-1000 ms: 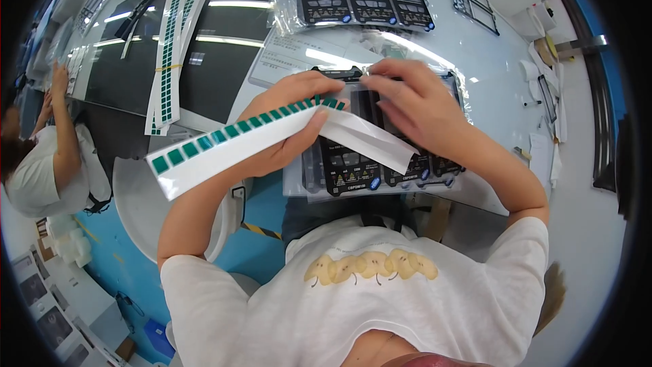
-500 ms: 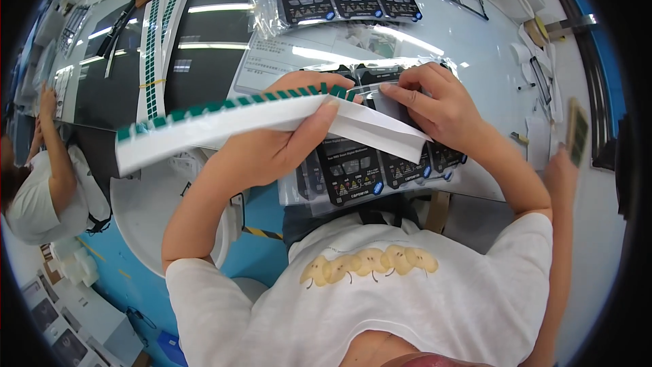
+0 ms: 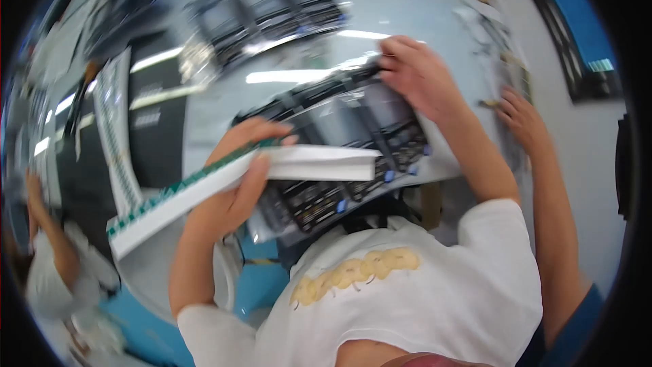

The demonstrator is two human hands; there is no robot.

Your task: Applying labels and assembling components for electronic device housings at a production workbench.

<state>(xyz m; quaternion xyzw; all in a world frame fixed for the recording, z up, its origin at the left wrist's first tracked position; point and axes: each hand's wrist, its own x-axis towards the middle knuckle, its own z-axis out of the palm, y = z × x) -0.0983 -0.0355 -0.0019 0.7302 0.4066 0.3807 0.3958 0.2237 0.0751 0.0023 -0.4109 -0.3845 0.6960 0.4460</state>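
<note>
My left hand (image 3: 227,187) is closed around a long white folded paper strip (image 3: 316,163), with small green tabs along one edge of its left stretch. The strip slants across the near-left part of a clear-bagged set of black panels (image 3: 326,194), which lies on the table in front of me. At the far right corner of that bag is my right hand (image 3: 418,71), its fingers bent and closed on the edge. Motion blur softens the fingertips.
Another bagged set of black panels (image 3: 265,7) lies farther back. More green-tabbed strips (image 3: 115,129) rest on a dark mat (image 3: 159,95) at left. A round white bin (image 3: 159,272) stands below the table edge. Another person's hand (image 3: 523,119) reaches in at right; someone sits far left.
My left hand has lowered toward me and left with the strip. My right hand has moved from over the panels to the bag's far corner. The whole view has turned and blurred.
</note>
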